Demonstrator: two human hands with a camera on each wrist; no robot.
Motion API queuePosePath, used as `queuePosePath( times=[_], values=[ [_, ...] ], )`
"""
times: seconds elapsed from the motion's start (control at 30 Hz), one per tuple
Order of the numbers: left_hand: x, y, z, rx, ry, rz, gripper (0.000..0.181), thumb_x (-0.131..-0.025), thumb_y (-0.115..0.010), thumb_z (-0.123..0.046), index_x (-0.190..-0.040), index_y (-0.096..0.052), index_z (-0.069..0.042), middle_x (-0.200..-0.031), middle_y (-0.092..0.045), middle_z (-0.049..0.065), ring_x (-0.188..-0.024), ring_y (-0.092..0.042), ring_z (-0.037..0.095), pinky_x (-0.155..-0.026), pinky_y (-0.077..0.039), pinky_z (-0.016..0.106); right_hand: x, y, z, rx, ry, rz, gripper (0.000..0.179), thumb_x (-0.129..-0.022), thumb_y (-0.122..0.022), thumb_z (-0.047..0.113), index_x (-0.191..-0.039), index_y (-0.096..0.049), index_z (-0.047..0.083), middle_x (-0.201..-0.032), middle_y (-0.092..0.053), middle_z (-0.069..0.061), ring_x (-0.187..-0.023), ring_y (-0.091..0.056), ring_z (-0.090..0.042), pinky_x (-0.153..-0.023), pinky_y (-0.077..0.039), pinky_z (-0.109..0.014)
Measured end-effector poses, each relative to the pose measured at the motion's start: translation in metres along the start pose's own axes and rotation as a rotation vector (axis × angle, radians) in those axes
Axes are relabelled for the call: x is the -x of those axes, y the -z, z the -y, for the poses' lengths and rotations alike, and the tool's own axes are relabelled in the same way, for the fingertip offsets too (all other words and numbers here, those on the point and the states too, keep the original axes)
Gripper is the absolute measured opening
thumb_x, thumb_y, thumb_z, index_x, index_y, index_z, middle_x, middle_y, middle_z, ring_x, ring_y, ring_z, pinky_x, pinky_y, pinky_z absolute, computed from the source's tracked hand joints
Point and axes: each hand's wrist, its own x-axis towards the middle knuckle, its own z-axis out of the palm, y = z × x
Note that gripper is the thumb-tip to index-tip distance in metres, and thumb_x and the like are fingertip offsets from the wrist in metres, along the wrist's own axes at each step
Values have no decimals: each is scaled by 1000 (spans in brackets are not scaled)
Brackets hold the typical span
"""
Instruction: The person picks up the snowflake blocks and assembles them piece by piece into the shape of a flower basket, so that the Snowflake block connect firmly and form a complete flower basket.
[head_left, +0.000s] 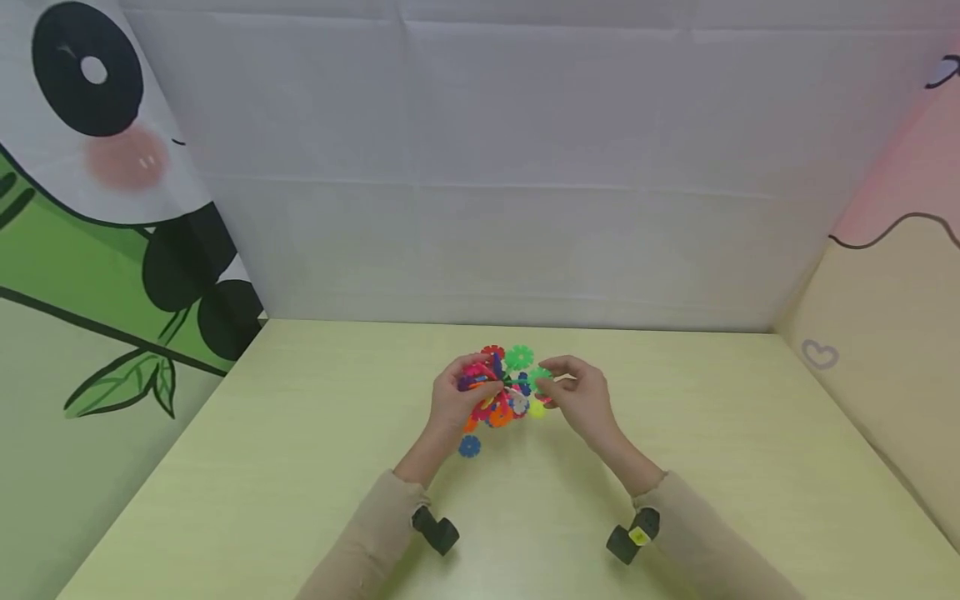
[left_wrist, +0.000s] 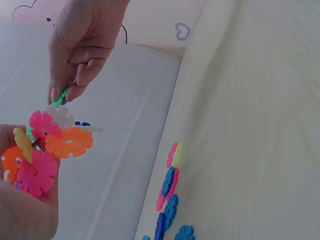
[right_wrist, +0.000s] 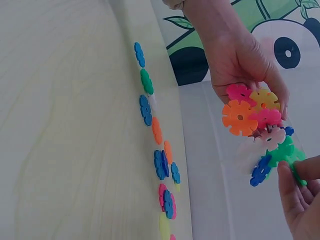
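Note:
My left hand (head_left: 448, 404) holds a cluster of interlocked plastic flower-shaped discs (right_wrist: 239, 118) above the table, in pink, orange, yellow, white, blue and green. On the cluster's right side, my right hand (head_left: 588, 402) pinches a green flower-shaped disc (head_left: 538, 379) between thumb and fingers. From the left wrist view, this green disc (left_wrist: 61, 97) appears edge-on at the fingertips, beside a white disc (left_wrist: 61, 115) of the cluster. The right wrist view has it overlapping other green and blue discs, so the joint itself is hidden.
Loose flower-shaped discs lie on the table below the hands, among them a blue one (head_left: 469, 447) nearest me and a green one (head_left: 519, 357) farther back. The pale table (head_left: 300, 467) ends at a white back wall (head_left: 525, 250), with printed side panels left and right.

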Motion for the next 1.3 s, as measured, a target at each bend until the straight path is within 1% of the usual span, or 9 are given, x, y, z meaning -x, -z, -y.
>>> queuePosePath(
  times=[0.2, 0.3, 0.43, 0.53, 0.67, 0.8, 1.1, 1.2, 1.3],
  values=[
    [0, -4, 0, 17, -26, -49, 40, -86, -71, -4, -124, -62, -6, -130, -58, 15, -116, -58, 29, -90, -59, 32, -2, -10, -2, -7, 34, -97, 25, -87, -67, -5, -112, -65, -10, -97, -65, -22, -63, -64, 7, -60, -57, -15],
    [0, -5, 1, 23, -27, -60, 40, -85, -71, -4, -124, -62, -6, -129, -58, 15, -114, -58, 28, -89, -59, 30, -3, -13, -4, -34, 33, -122, 26, -87, -67, -5, -112, -65, -11, -97, -65, -23, -62, -64, 6, -60, -56, -14],
    [0, -5, 3, 11, -30, -60, 39, -86, -71, -4, -125, -62, -7, -131, -57, 15, -117, -58, 30, -92, -59, 33, -4, -15, -6, -43, 24, -129, 25, -87, -67, -5, -111, -65, -11, -98, -67, -25, -65, -68, -2, -61, -58, -17],
    [1, -4, 3, -2, -44, -50, 39, -87, -71, -4, -125, -61, -6, -133, -56, 15, -121, -57, 32, -95, -58, 37, -4, -16, -6, -33, 28, -133, 23, -87, -68, -5, -110, -66, -10, -97, -68, -26, -66, -71, -8, -63, -61, -23],
    [1, -3, 4, -12, -68, -30, 39, -87, -71, -3, -125, -59, -4, -135, -55, 17, -125, -55, 35, -98, -56, 41, -5, -19, -5, -29, 23, -137, 23, -87, -68, -5, -109, -67, -10, -96, -68, -26, -65, -68, -2, -64, -61, -24],
    [0, -3, 5, -1, -78, -19, 39, -88, -70, -3, -125, -59, -5, -133, -56, 17, -123, -57, 35, -96, -57, 38, -5, -21, -4, -36, 17, -150, 23, -87, -68, -5, -109, -67, -11, -97, -69, -27, -62, -65, 3, -61, -58, -16],
    [-9, -15, 4, 39, -122, -17, 38, -87, -69, 1, -123, -57, -2, -127, -58, 14, -118, -60, 34, -91, -59, 30, -15, -14, -1, -36, 5, -191, 24, -86, -70, -3, -109, -69, -10, -101, -71, -29, -59, -64, 3, -60, -57, -14],
    [-10, -19, 4, 32, -123, -22, 38, -87, -69, 1, -123, -57, -2, -126, -58, 14, -118, -61, 34, -90, -59, 30, -17, -11, -1, -37, 2, -195, 23, -86, -70, -4, -108, -69, -10, -100, -71, -30, -58, -64, 3, -59, -57, -15],
    [-13, -23, 5, 26, -128, -31, 38, -87, -69, 1, -122, -57, -2, -128, -58, 16, -119, -60, 35, -92, -59, 34, -20, -8, -1, -44, 4, -192, 23, -85, -70, -6, -107, -69, -12, -99, -71, -31, -58, -66, 0, -59, -57, -16]
  ],
)
